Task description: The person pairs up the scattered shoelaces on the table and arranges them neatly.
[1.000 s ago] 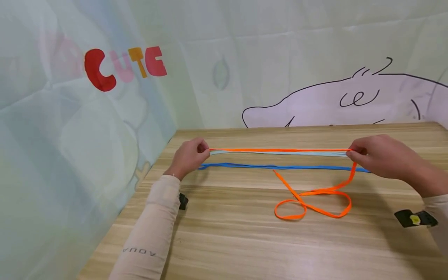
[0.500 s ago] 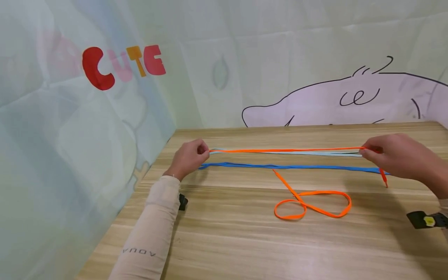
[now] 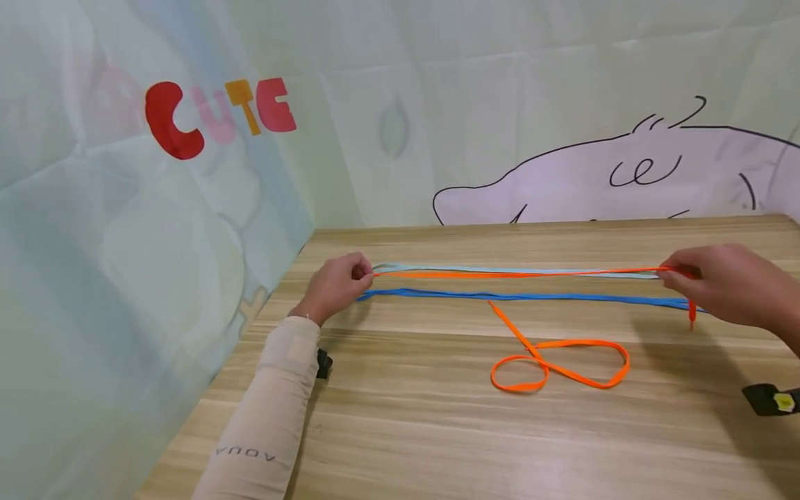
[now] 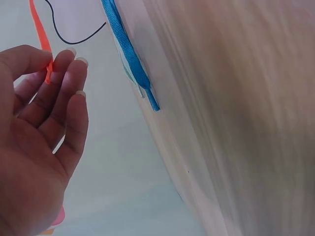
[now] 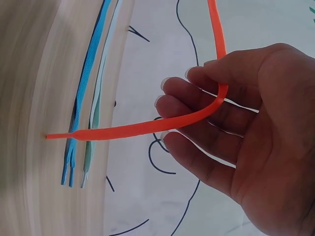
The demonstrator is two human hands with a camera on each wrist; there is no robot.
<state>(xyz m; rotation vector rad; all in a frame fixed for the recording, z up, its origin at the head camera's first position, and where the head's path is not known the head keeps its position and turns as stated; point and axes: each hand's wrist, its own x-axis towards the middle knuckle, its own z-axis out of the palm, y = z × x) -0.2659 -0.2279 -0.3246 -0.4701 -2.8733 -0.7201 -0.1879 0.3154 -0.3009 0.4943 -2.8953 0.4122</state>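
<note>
An orange shoelace (image 3: 462, 275) stretches nearly straight from hand to hand above the table. My left hand (image 3: 334, 285) pinches one end between thumb and index finger, its tip poking out in the left wrist view. Near the other end, my right hand (image 3: 734, 288) pinches the same lace, and the free end (image 5: 133, 129) hangs past the fingers. Along the table, close behind or below the stretched lace, runs a light blue shoelace (image 3: 562, 271). Nearer to me lies a blue shoelace (image 3: 531, 298), roughly parallel. A second orange shoelace (image 3: 587, 379) lies loosely looped in front of these.
The wood-grain table (image 3: 437, 430) meets a printed cloth backdrop (image 3: 375, 139) at its back and left edges. Black wrist straps with cameras sit on both wrists, the right one (image 3: 759, 400) near the frame's edge.
My right hand has slid right along the orange shoelace towards its end, pulling its trailing part off the looped one. The stretched lace now sits slightly lower at the left; my left hand barely moved.
</note>
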